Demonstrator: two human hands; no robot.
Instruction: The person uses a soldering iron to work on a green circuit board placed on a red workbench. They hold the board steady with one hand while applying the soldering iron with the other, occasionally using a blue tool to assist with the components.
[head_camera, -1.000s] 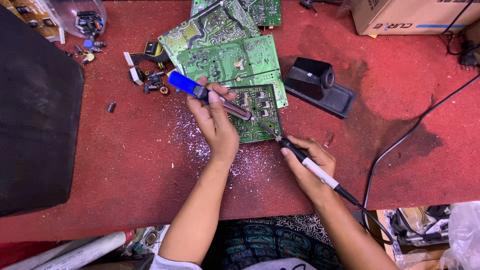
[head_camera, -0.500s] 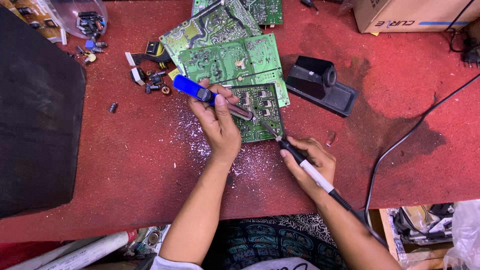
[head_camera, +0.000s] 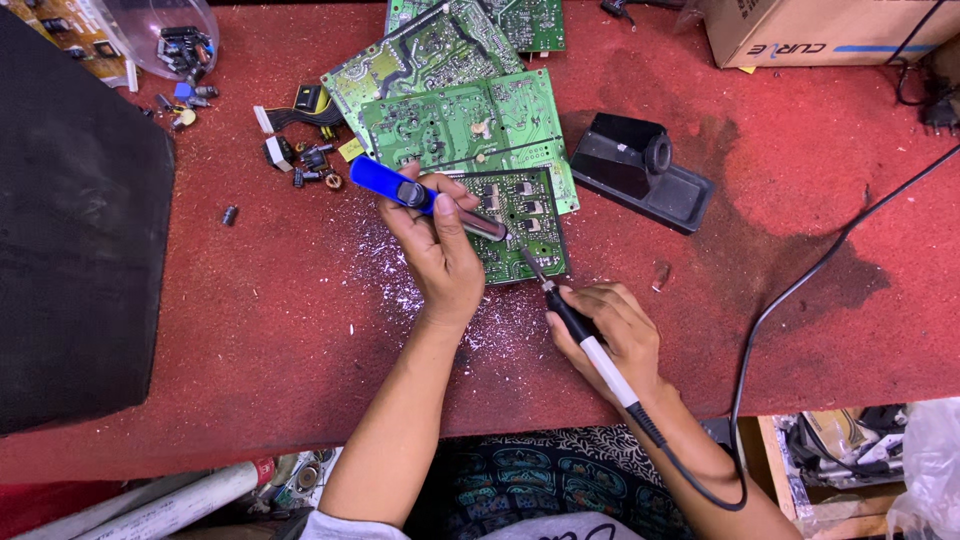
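We see the left hand (head_camera: 440, 255) stretched forward, fingers wrapped around a blue desoldering pump (head_camera: 425, 197) lying across a green circuit board (head_camera: 520, 225). Just right of it, the right hand (head_camera: 605, 335) grips a soldering iron (head_camera: 575, 325), tip angled onto that board on the red worktop (head_camera: 250, 330).

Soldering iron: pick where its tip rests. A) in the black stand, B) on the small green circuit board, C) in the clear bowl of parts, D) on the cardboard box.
B: the right hand holds the soldering iron with its tip on the small green circuit board, while the black stand sits empty beside it.
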